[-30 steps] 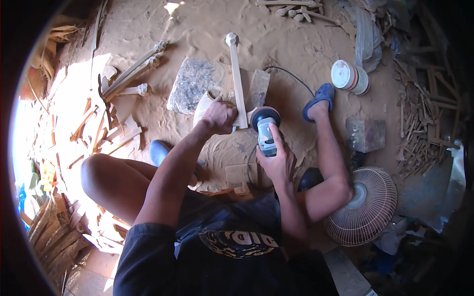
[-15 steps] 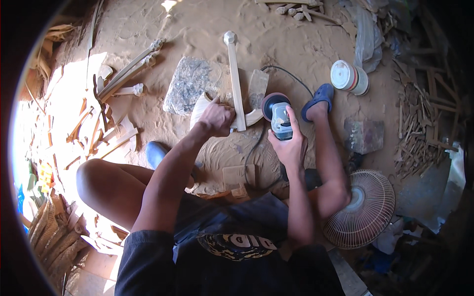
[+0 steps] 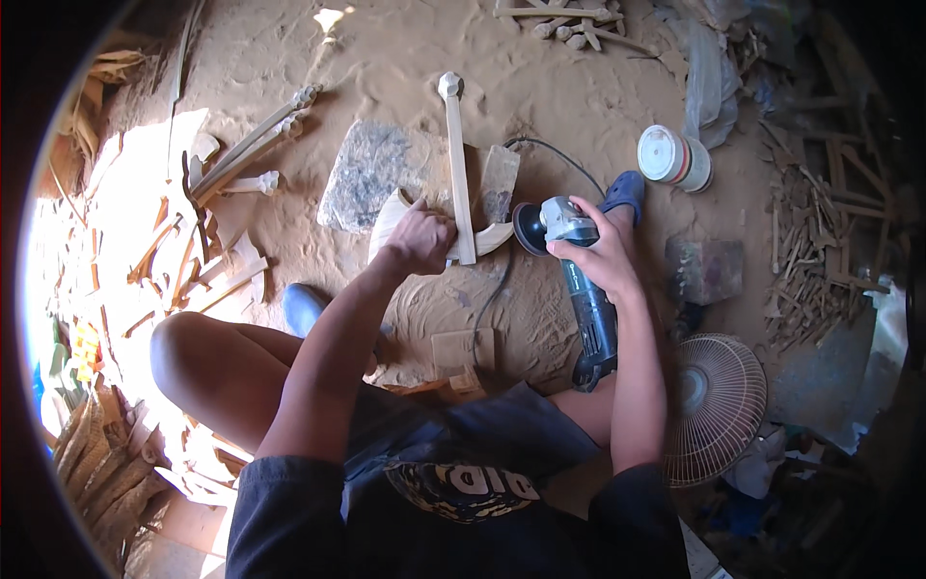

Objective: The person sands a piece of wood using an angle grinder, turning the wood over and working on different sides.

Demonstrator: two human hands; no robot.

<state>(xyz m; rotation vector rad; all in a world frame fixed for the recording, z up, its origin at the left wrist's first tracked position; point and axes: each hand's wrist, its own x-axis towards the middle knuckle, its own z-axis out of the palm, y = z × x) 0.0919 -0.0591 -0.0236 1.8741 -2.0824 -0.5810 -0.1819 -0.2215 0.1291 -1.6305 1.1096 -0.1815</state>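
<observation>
A pale wooden anchor-shaped piece has a long straight shank, a faceted knob at its far end and a curved part at its near end. My left hand is closed around the left side of that curve, pressing near a grey stone block under it. In my right hand is an angle grinder, gripped at its head, with its body slanting back toward my right thigh. The grinder's round sanding disc faces the right tip of the curve, close beside it; I cannot tell whether they touch.
A black cord curves over the sandy ground behind the grinder. Several carved wooden pieces lie at the left. On the right are a white-lidded tub, a dark block, a round fan and heaped wood scraps.
The grinder has turned so its long body shows, and its disc faces the wood more edge-on. My right forearm has swung right. My left hand stays on the wooden piece.
</observation>
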